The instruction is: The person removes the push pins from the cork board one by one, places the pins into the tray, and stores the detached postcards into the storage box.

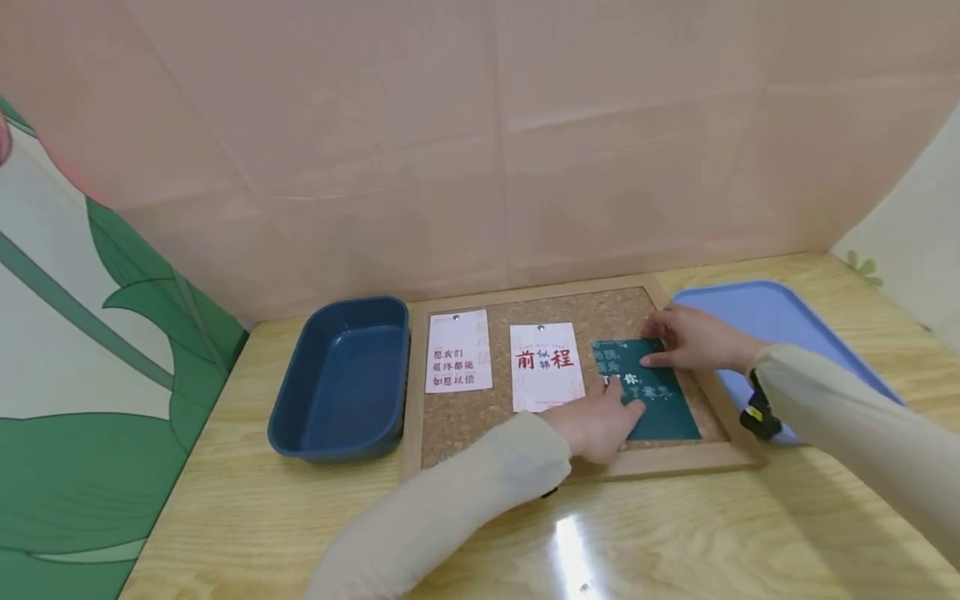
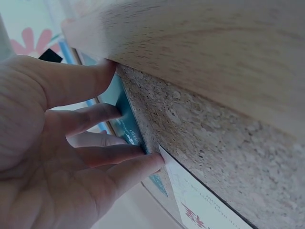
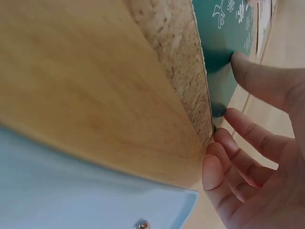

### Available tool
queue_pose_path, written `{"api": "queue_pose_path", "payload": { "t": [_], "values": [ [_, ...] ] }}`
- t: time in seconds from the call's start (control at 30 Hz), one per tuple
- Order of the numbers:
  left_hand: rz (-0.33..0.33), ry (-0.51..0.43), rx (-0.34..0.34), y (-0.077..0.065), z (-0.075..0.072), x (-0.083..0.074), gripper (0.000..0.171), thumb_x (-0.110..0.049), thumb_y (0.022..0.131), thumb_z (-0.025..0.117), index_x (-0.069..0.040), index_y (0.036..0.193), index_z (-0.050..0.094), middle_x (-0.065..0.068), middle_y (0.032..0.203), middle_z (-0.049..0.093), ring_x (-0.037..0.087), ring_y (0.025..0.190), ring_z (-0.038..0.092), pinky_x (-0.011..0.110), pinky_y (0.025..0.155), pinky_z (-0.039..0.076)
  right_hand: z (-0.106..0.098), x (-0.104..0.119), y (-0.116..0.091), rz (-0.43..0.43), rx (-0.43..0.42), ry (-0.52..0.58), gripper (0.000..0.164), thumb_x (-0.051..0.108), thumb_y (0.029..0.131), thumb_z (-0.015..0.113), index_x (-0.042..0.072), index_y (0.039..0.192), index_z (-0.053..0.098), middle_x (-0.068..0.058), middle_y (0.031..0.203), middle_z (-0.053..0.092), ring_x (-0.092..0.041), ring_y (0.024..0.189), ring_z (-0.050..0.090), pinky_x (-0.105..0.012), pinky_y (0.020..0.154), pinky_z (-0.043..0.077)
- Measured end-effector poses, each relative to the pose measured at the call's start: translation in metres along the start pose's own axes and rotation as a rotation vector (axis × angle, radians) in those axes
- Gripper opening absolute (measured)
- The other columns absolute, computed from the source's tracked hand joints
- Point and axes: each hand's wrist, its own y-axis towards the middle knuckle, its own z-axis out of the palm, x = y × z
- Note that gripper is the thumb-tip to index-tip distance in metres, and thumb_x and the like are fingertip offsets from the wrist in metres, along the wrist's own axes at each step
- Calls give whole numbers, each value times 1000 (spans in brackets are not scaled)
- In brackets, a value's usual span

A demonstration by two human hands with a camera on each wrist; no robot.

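A dark-green rectangular card (image 1: 667,404), likely flimsy, best edge-held, is touched by left hand (image 1: 596,421) and right hand (image 1: 697,337), fingers apart.

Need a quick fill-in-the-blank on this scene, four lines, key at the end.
1. The left hand and right hand both touch the ____ card.
2. The number of white cards pinned to the corkboard is ____.
3. The dark blue basin stands on the person's ____ side of the corkboard.
4. The largest characters on the white cards are printed in the color ____.

Missing words: green; two; left; red.
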Motion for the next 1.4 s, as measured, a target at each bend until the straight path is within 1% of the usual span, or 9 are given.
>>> {"api": "queue_pose_path", "payload": {
  "t": [0.23, 0.47, 0.53, 0.6, 0.7, 0.83, 0.97, 1.23, 1.4],
  "values": [
    [-19, -10, 21, 0, 1, -2, 58, -35, 98, 51, -29, 151, 28, 7, 160, 16, 25, 147, 15, 31, 111, 32, 3, -1, 5, 27, 36, 18, 46, 41, 78, 78, 5, 98, 58, -13, 93, 56, -21, 77, 51, -39, 68, 45],
    [-35, -14, 19, 1, 0, -1, 59, -35, 98, 51, -30, 151, 28, 8, 160, 15, 25, 147, 14, 31, 111, 33, 2, 1, 10, 35, 21, 65, 44, 34, 76, 80, 2, 95, 56, -12, 90, 59, -19, 74, 49, -36, 66, 43],
    [-37, -19, 22, 1, 0, -1, 58, -34, 98, 51, -30, 151, 28, 7, 160, 14, 25, 147, 14, 31, 111, 33, 2, 1, 10, 33, 18, 82, 45, 34, 76, 80, 2, 95, 56, -12, 91, 62, -20, 74, 52, -38, 67, 45],
    [-38, -18, 24, 1, 0, -1, 58, -34, 98, 51, -30, 151, 28, 7, 161, 14, 25, 147, 14, 32, 111, 32, 1, 2, 9, 29, 9, 101, 43, 33, 76, 81, 2, 94, 56, -12, 92, 64, -22, 79, 57, -43, 71, 47],
    [-38, -5, 20, 2, 0, -1, 58, -34, 98, 51, -30, 151, 28, 8, 161, 14, 25, 147, 14, 31, 111, 33, 1, 2, 7, 30, 0, 142, 40, 29, 75, 82, 3, 93, 57, -10, 92, 66, -23, 83, 59, -43, 75, 47],
    [-43, -6, 20, 2, 1, -1, 58, -35, 98, 51, -30, 151, 28, 7, 161, 14, 25, 147, 14, 32, 111, 33, 2, 2, 3, 127, 65, 277, 41, 30, 79, 78, 3, 101, 57, -10, 101, 63, -21, 85, 53, -36, 74, 43],
    [-49, -7, 17, 2, 1, -2, 58, -34, 97, 52, -31, 151, 29, 7, 160, 15, 25, 147, 15, 32, 110, 34, 4, 0, -1, 218, 118, 379, 42, 33, 85, 73, 2, 110, 57, -15, 112, 60, -25, 96, 52, -38, 80, 44],
    [-43, -11, 0, 2, 1, 0, 58, -35, 96, 54, -30, 150, 32, 7, 159, 20, 24, 146, 18, 32, 112, 32, 5, 0, 0, 237, 102, 382, 35, 22, 87, 70, -1, 111, 61, -23, 118, 60, -32, 104, 55, -51, 90, 44],
    [-10, -64, -44, 1, -1, 6, 58, -35, 94, 59, -28, 147, 37, 5, 157, 26, 21, 145, 23, 28, 113, 29, 6, 2, 2, 221, 72, 347, 31, 19, 85, 71, -3, 105, 63, -21, 109, 64, -28, 94, 55, -45, 86, 45]
  ]
}}
